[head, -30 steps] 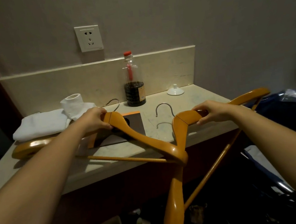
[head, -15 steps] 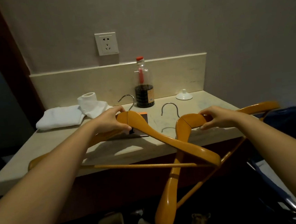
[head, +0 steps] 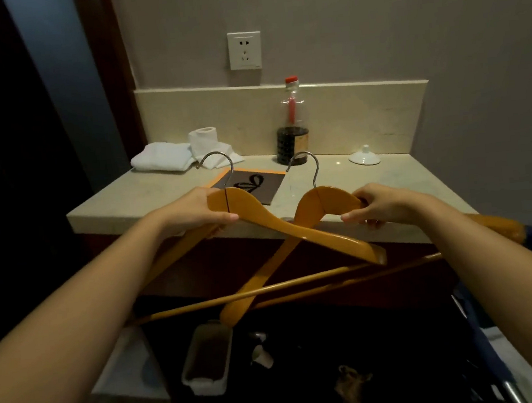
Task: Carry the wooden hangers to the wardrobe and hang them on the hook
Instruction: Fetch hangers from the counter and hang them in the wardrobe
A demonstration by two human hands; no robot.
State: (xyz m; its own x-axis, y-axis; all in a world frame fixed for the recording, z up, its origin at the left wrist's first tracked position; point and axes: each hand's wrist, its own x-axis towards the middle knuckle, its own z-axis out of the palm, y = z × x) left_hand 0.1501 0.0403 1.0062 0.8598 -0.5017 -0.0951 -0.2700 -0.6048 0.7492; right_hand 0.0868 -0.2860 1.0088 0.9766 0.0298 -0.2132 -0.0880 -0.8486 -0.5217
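The left grip [head: 194, 214], a bare hand, is closed round the left hanger [head: 337, 243] just left of its peak, thumb across the near face. The hanger's steel hook [head: 218, 160] rises just right of and above that grip. One wooden arm runs down and away to the right of it, and the other passes beneath it to the lower left. The right grip [head: 385, 204] clasps the right hanger [head: 320, 202] just right of its peak, fingers curled over the top edge and thumb underneath. This hanger's hook [head: 306, 161] stands up to the left of the grip. Its long arm slants down-left, and its other arm runs on behind the wrist to the right. Between the two grips the left hanger's arm crosses in front of the right hanger's arm, and the two crossbars cross lower down.

Half a second ago both hangers sat lower against the surface [head: 147, 196], with the left one covering most of the dark mat [head: 250, 186]. Now they are raised and drawn back toward the person, in front of the surface's front edge. The mat beyond the left grip lies uncovered and shows its black mark. The bottle [head: 293, 140] and the folded towel [head: 161, 154] beyond the grips have kept their places.
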